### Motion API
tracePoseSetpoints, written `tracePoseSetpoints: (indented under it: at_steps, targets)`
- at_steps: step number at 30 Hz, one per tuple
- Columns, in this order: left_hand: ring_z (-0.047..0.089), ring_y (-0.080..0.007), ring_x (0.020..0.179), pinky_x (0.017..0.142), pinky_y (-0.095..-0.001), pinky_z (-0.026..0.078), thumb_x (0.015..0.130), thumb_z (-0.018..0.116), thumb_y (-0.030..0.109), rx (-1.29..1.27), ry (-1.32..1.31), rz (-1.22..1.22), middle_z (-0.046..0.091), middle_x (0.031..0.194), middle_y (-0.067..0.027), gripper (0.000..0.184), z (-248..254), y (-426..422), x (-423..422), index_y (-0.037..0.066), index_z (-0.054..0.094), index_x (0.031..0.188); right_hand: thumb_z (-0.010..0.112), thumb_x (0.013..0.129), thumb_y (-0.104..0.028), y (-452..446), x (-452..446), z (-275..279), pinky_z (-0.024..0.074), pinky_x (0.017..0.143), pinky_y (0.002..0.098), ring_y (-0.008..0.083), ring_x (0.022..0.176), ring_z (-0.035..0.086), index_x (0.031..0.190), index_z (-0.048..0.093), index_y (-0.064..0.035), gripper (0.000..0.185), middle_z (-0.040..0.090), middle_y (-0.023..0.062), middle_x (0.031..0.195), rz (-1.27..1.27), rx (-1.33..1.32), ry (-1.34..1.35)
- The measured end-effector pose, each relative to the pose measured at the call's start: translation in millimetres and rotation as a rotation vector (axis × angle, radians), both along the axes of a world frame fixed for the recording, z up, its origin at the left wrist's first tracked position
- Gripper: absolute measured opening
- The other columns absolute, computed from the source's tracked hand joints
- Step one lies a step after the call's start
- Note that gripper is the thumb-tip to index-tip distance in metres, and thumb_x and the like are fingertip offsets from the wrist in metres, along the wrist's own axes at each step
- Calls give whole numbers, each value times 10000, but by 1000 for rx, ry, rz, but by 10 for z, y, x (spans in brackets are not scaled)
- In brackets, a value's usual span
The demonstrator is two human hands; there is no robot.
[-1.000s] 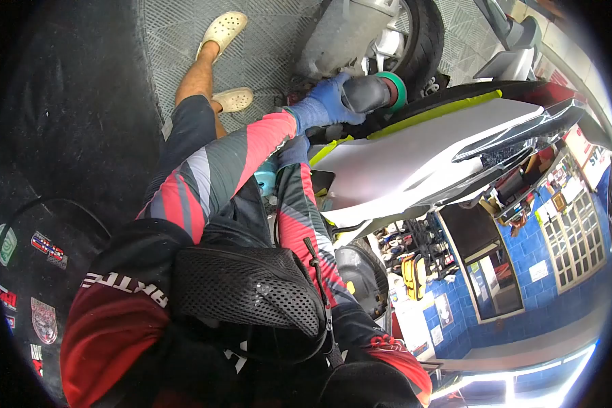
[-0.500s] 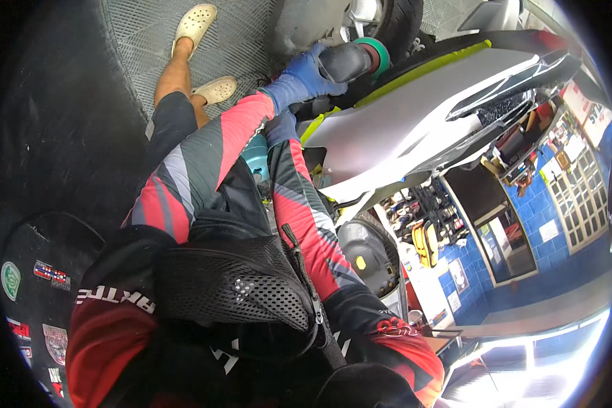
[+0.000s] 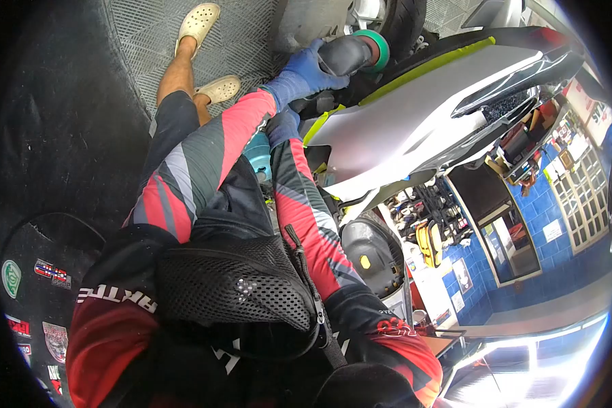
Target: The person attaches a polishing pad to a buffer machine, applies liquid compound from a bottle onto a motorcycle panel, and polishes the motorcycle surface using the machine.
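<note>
My left hand, in a blue glove, is wrapped over the dark head of a polisher. A green-edged round pad is at its far end, beside the grey and white body panel of a motorcycle. My right hand, also blue-gloved, is closed around the tool behind the left wrist, its fingers partly hidden. Part of a teal housing shows between my forearms. Yellow-green tape runs along the panel's edge.
The motorcycle's wheel is at the top. A person's leg and pale clogs are at upper left, on a patterned floor mat. A black surface with stickers lies left. A blue-walled room shows at right.
Compared with a second ago, the view has shifted, so the hands, polisher and panel appear farther left and higher. Both hands keep their hold on the tool.
</note>
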State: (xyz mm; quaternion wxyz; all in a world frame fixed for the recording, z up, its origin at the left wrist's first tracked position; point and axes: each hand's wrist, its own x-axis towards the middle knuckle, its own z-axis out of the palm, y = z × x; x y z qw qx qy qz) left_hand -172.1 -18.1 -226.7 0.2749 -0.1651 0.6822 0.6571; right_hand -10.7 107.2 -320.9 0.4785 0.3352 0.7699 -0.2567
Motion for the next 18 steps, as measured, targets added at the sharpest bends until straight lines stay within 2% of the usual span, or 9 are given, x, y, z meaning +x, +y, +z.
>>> tracePoseSetpoints:
  at_steps: [1, 2, 5, 7, 8, 9, 11, 15, 18]
  targets:
    - [630, -331, 1054, 931, -381, 494, 565, 855, 530, -45, 13, 16, 608, 1182, -232, 1050, -21, 7, 18, -45, 411, 1323, 614, 878, -387, -106, -86, 167, 465, 972, 337, 279, 1124, 596, 1376, 463, -53, 619, 561, 102, 1332, 153, 75, -43]
    - [630, -331, 1054, 931, -381, 494, 565, 855, 530, -43, 17, 12, 608, 1182, -232, 1050, -88, 9, 33, -45, 411, 1323, 640, 867, -390, -192, -152, 333, 469, 968, 332, 277, 1114, 604, 1370, 472, -51, 629, 570, 101, 1324, 194, 101, -56]
    - [609, -310, 1093, 940, -375, 494, 539, 870, 506, 21, -17, 15, 597, 1194, -225, 1105, -216, -65, 95, -49, 370, 1353, 692, 786, -502, -440, -393, 964, 448, 981, 443, 384, 1174, 550, 1370, 414, 3, 820, 527, 224, 1331, -313, -59, 91]
    - [620, -248, 1055, 913, -356, 502, 586, 882, 427, 334, -105, 254, 610, 1167, -179, 1021, -55, -265, 155, -40, 384, 1344, 737, 717, -534, -562, -413, 1226, 422, 1002, 465, 422, 1164, 537, 1371, 397, 20, 922, 538, 272, 1279, 80, 381, 25]
    - [624, -201, 1009, 883, -337, 507, 635, 874, 362, 289, -116, 281, 618, 1135, -145, 914, 185, -435, 156, -38, 415, 1317, 788, 663, -492, -543, -266, 1246, 423, 1005, 448, 421, 1176, 529, 1367, 393, 21, 957, 542, 287, 1254, 353, 457, 404]
    - [624, -201, 1009, 883, -337, 507, 635, 874, 362, 282, -99, 273, 618, 1135, -145, 914, 294, -543, 200, -38, 415, 1317, 788, 663, -492, -584, -329, 1365, 423, 1005, 448, 421, 1176, 529, 1367, 393, 21, 957, 542, 287, 1254, 342, 452, 421]
    - [635, -203, 975, 875, -329, 510, 656, 860, 371, 362, -178, 337, 624, 1116, -149, 859, 485, -730, 305, -34, 450, 1293, 823, 644, -391, -757, -612, 1773, 451, 967, 446, 409, 1138, 558, 1365, 365, 37, 955, 555, 281, 1229, 253, 21, 747]
    - [627, -199, 993, 882, -319, 507, 689, 839, 368, 452, -240, 385, 620, 1128, -142, 791, 1169, -1087, 460, -27, 477, 1270, 825, 655, -301, -1136, -824, 2491, 480, 921, 428, 390, 1099, 588, 1374, 341, 23, 925, 571, 260, 1202, 170, -126, 702]
    - [623, -195, 1003, 891, -323, 503, 710, 828, 362, 514, -123, 349, 625, 1123, -136, 745, 1665, -1310, 615, -19, 494, 1256, 802, 675, -236, -1108, -746, 3122, 503, 860, 386, 293, 1016, 624, 1376, 333, 9, 878, 602, 209, 1128, 127, -324, 698]
